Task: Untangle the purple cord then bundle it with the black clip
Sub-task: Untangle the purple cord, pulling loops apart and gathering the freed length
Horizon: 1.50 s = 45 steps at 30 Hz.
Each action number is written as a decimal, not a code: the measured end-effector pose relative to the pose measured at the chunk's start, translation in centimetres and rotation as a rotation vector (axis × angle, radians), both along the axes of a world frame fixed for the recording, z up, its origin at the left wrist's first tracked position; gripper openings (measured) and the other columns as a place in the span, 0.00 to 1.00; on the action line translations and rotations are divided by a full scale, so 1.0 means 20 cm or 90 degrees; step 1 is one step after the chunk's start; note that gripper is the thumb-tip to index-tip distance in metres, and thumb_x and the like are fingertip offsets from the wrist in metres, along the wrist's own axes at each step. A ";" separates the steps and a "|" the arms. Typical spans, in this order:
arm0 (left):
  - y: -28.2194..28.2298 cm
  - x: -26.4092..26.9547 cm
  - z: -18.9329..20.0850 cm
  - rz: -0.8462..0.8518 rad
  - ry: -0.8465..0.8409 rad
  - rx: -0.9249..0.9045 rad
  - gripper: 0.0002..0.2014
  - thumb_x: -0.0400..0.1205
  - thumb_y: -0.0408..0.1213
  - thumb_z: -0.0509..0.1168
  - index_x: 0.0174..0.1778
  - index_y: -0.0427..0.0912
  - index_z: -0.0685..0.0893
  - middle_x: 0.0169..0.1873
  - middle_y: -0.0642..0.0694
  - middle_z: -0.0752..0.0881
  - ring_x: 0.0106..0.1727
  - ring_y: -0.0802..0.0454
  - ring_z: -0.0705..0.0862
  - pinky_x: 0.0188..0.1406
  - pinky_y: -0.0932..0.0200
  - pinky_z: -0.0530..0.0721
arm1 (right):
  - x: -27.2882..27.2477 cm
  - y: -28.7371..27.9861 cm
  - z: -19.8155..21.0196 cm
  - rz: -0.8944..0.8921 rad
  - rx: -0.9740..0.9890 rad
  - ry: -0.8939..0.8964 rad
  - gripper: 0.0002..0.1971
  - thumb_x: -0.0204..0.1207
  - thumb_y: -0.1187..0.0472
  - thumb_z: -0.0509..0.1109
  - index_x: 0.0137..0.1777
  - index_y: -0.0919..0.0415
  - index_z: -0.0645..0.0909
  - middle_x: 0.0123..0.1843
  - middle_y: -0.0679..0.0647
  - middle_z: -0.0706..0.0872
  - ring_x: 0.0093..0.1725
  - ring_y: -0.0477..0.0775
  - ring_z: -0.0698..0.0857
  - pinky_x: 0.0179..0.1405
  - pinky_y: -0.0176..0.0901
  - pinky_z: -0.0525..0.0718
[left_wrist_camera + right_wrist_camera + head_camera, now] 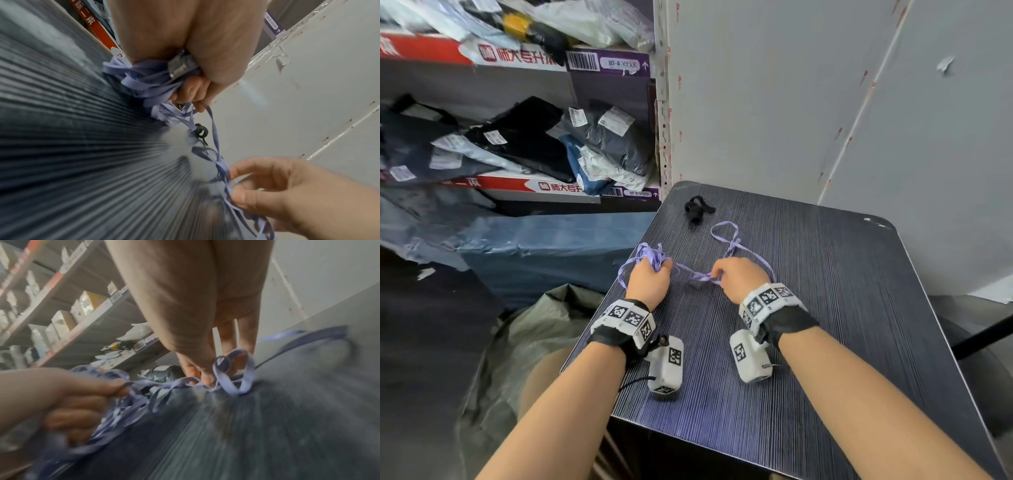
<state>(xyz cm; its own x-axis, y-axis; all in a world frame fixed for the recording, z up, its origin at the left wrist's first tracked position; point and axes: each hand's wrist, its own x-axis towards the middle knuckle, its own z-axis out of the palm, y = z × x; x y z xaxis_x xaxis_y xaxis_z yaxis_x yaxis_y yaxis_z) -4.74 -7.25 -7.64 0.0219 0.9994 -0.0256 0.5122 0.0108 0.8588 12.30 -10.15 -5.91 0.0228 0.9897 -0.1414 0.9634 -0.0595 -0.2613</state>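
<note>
Two shelf labels (617, 64), "80-4-XXXX", "80-5-XXXX".

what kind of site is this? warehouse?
Probably a parcel depot or courier pickup point. Metal shelves beside the table hold heaps of labelled poly mailer parcels, and the shelf edges carry barcode location tags.

Dark ribbed table (825, 308), rounded corners, small white marks at far right corner. Black clip (698, 207) lies near far left corner. Purple cord (726, 236) partly on the surface, one loop lying flat just right of the clip, loose strands trailing toward the left edge.
</note>
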 end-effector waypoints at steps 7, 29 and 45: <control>-0.01 0.01 -0.01 -0.038 0.014 0.000 0.15 0.84 0.34 0.58 0.31 0.34 0.78 0.24 0.44 0.74 0.30 0.46 0.73 0.37 0.57 0.70 | 0.09 0.02 0.02 0.032 0.077 -0.192 0.16 0.81 0.65 0.60 0.64 0.50 0.80 0.61 0.53 0.82 0.66 0.59 0.72 0.67 0.57 0.68; -0.02 -0.02 -0.02 -0.059 -0.018 -0.011 0.13 0.84 0.37 0.59 0.41 0.36 0.86 0.36 0.39 0.84 0.41 0.44 0.80 0.43 0.55 0.74 | -0.11 -0.01 -0.02 -0.096 0.266 0.428 0.23 0.71 0.58 0.76 0.54 0.54 0.62 0.52 0.52 0.77 0.47 0.48 0.85 0.45 0.49 0.85; -0.01 -0.02 -0.01 0.014 -0.105 -0.028 0.16 0.84 0.36 0.59 0.28 0.47 0.75 0.26 0.47 0.77 0.30 0.52 0.74 0.33 0.58 0.71 | 0.26 -0.02 -0.02 -0.320 0.337 0.234 0.11 0.78 0.69 0.65 0.47 0.54 0.87 0.50 0.60 0.86 0.45 0.54 0.81 0.45 0.37 0.76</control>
<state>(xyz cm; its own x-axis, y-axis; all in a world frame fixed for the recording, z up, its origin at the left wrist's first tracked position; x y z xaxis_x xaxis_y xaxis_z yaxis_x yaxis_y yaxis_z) -5.14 -7.47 -7.92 0.0083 0.9977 -0.0675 0.3635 0.0599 0.9297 17.42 -10.55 -6.29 0.5251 0.8115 0.2564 0.7015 -0.2422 -0.6703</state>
